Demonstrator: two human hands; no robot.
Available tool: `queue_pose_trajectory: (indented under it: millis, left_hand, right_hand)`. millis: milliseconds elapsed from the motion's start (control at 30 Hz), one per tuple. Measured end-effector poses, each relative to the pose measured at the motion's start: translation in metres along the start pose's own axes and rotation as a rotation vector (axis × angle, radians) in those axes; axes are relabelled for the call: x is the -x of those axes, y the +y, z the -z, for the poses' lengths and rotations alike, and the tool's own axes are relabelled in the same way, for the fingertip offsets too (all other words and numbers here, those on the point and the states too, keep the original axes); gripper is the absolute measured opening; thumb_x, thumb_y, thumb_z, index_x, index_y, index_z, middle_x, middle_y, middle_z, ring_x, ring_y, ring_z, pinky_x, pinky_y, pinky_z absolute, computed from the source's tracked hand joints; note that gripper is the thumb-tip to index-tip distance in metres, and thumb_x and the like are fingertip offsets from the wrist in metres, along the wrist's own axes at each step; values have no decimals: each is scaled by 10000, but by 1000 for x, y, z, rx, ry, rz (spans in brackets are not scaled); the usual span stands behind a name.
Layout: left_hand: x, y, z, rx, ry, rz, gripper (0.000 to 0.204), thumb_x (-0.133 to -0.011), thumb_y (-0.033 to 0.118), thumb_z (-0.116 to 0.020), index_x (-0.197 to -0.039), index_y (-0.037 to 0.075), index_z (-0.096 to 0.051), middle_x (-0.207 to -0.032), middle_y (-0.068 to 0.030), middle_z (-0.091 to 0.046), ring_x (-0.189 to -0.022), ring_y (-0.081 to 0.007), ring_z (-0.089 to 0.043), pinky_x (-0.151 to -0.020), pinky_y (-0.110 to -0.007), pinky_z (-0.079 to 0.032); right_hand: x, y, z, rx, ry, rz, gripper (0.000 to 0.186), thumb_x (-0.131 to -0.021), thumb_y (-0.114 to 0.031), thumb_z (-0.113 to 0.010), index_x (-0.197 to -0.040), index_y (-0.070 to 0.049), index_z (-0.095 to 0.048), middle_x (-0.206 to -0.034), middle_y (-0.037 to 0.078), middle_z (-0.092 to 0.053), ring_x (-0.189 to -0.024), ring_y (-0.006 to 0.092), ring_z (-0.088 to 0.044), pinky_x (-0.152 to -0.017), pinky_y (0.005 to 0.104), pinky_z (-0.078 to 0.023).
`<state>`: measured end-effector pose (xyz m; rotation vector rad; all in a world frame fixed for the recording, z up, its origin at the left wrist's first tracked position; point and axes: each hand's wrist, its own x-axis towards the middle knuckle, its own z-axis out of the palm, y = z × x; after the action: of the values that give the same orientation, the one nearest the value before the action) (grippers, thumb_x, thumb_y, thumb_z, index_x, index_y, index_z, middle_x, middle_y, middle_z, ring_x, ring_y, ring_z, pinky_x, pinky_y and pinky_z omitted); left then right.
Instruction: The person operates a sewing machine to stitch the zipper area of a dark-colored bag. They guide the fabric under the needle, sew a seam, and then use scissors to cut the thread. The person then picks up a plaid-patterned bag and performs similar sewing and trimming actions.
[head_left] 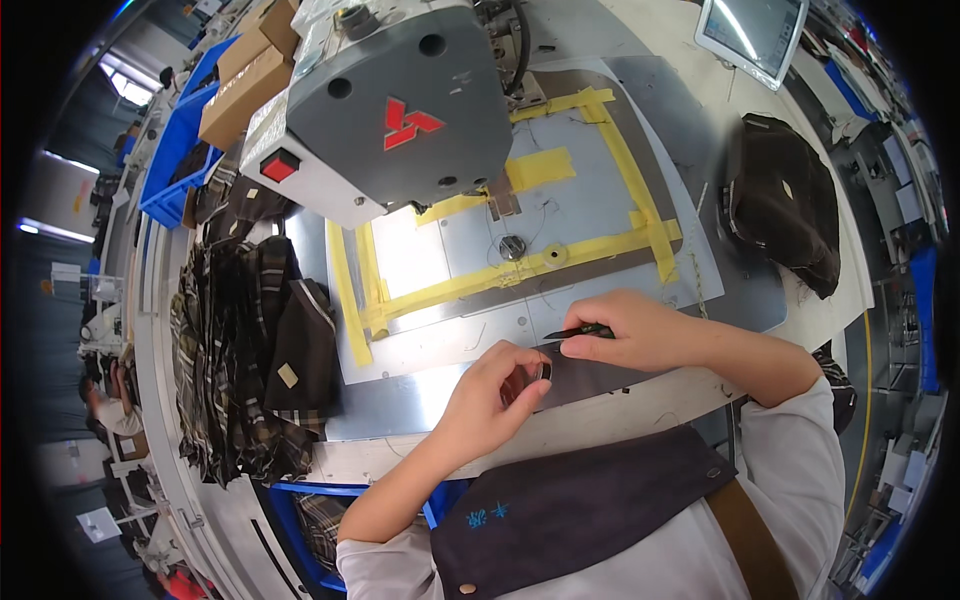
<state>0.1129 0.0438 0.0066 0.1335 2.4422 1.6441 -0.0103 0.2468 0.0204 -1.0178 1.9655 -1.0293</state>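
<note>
My left hand (485,400) is closed around a small round shiny bobbin-like piece (545,371) near the front edge of the sewing table. Just to its right, my right hand (640,332) grips a small dark tool with a pointed tip (590,331), which looks like thread snips. The tip points left, above my left fingers and apart from them. Behind my hands lies a pale sewing template (470,262) framed with yellow tape. A dark round metal part (512,247) and a small yellowish disc (555,255) rest on it.
The grey sewing machine head (400,110) overhangs the template. Plaid and dark fabric pieces (235,350) are piled at left; a dark fabric bundle (785,200) lies at right. A tablet screen (752,35) stands far right. Blue bins (165,185) and cardboard boxes (235,100) are far left.
</note>
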Motion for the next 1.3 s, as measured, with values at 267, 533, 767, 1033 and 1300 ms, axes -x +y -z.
queue_pose_trajectory:
  millis: [267, 533, 767, 1033, 1300]
  left_hand:
    - [-4, -4, 3, -84, 69, -27, 236, -826, 82, -661, -1038, 13, -585, -866, -64, -540, -591, -142, -550, -543, -258, -447]
    - [-16, -3, 2, -80, 116, -109, 267, -821, 68, -665, -1070, 23, -582, -907, -67, -545, -611, -121, -537, -539, -245, -439]
    - [-23, -13, -12, 666, 133, 307, 246, -901, 149, -625, -1108, 22, -586, -853, -9, -592, -592, -76, -505, -533, -221, -423]
    - [-35, -3, -16, 908, 136, 346, 285, -935, 284, -585, -1071, 34, -608, -745, -4, -595, -578, -63, -482, -517, -204, -395]
    - [-57, -7, 0, 433, 106, 240, 253, -876, 212, -649, -1043, 28, -598, -855, -42, -590, -672, -146, -566, -574, -257, -467]
  right_hand:
    - [-16, -12, -12, -183, 12, -40, 347, -884, -387, -589, -937, -47, -636, -738, 104, -617, -660, 202, -568, -611, 330, -431]
    - [-7, 2, -33, -279, 271, 84, 299, -815, -198, -714, -1059, -43, -640, -840, 43, -640, -681, 122, -557, -609, 258, -449]
    - [-13, 20, -41, -574, 411, 319, 148, -854, -83, -663, -969, -58, -573, -748, 19, -519, -608, 88, -462, -566, 234, -381]
    - [3, 9, -30, -369, 309, 52, 346, -852, -234, -670, -1135, -99, -523, -762, 36, -577, -624, 134, -522, -610, 280, -428]
    - [2, 17, -25, -303, 397, 22, 345, -802, -161, -721, -1077, -56, -542, -636, -39, -393, -573, 64, -347, -551, 225, -333]
